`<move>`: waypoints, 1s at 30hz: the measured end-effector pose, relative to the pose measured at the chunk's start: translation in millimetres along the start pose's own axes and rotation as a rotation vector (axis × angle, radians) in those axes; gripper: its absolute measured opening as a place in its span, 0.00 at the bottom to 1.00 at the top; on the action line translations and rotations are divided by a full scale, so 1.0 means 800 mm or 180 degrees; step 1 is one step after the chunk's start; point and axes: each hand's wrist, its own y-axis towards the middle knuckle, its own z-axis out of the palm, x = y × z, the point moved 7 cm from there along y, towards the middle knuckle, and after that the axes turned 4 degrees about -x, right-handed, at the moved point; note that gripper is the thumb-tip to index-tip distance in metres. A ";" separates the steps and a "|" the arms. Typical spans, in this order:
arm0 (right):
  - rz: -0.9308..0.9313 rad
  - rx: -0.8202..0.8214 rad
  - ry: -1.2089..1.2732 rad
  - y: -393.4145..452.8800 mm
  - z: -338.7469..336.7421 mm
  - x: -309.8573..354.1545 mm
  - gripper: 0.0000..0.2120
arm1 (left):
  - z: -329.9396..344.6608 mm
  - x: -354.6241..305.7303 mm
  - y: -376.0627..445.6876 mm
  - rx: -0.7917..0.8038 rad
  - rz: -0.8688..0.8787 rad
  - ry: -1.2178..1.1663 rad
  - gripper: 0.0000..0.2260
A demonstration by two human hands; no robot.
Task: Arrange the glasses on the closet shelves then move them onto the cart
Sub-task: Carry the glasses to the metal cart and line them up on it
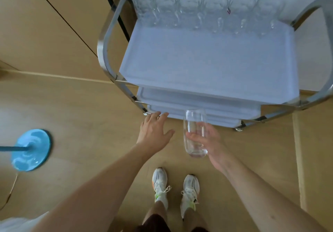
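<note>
Left hand spread flat, right hand curled, gripping.

A cart stands straight ahead of the person, with three trays stacked one above the other between two side rails. On the top tray, a row of six glasses lines the far edge, side by side from left to right; the near part of that tray lies in front of them. Below the cart's near edge, the right hand holds one more glass upright, with the left hand just beside it to the left, fingertips near the cart's lowest tray. The person's two shoes stand on the floor beneath the hands. Well to the left on the floor lies a round stand base.
</note>
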 end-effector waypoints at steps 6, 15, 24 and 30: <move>-0.0002 -0.0116 0.0087 0.070 -0.016 -0.042 0.41 | 0.077 0.018 0.046 0.0108 0.0033 -0.0054 0.31; -0.0242 -0.0374 0.0162 0.205 -0.027 -0.097 0.44 | 0.182 0.076 0.134 -0.0153 0.0307 -0.0058 0.30; -0.1106 -0.0399 -0.0053 0.321 -0.006 -0.092 0.40 | 0.221 0.130 0.242 -0.0821 0.0765 0.0041 0.29; -0.1834 -0.0574 -0.0078 0.373 0.002 -0.069 0.39 | 0.232 0.149 0.297 -0.1283 0.0982 -0.0060 0.27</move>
